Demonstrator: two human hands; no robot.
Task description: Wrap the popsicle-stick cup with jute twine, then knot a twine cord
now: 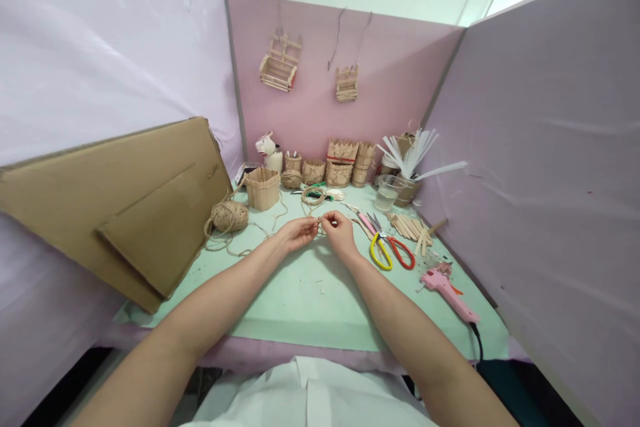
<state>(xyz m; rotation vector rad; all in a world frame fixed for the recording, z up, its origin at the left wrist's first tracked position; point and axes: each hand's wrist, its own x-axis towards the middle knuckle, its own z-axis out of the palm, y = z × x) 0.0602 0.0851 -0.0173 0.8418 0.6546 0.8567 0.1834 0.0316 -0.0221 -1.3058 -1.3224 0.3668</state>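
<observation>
Above the middle of the green tabletop, my left hand [299,233] and my right hand [339,233] meet at the fingertips. Both are pinched on a thin piece of jute twine [319,221], of which only a little shows between the fingers. A loose strand runs over the table from the left toward my left hand, near a ball of jute twine [230,215]. Just beyond the hands lies a coil of twine [313,196], with green-handled pliers [327,197] beside it. A basket of wooden sticks [263,189] stands behind the ball.
Scissors [391,250] with yellow and red handles lie right of my hands, near wooden sticks [409,227] and a pink glue gun [450,293]. A plastic cup [387,193] of clear liquid stands at the back right. Cardboard [145,213] leans at left. Small stick baskets [339,173] line the back.
</observation>
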